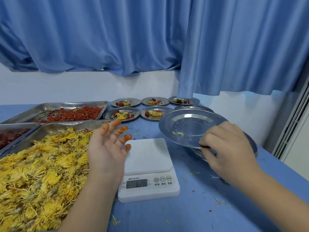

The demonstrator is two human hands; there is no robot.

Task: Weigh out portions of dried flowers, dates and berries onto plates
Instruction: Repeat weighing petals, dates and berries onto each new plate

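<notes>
the right hand (229, 148) is pinching the near rim of the tilted plate (189, 126), just right of the scale (148, 158) — the left hand (107, 148) is hovering spread-fingered at its left edge.

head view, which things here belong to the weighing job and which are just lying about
Job: scale, empty plate in right hand, dried chrysanthemums, goji berries, dates, filled plates.
Lying about: blue curtain, stray petals on the table.
</notes>
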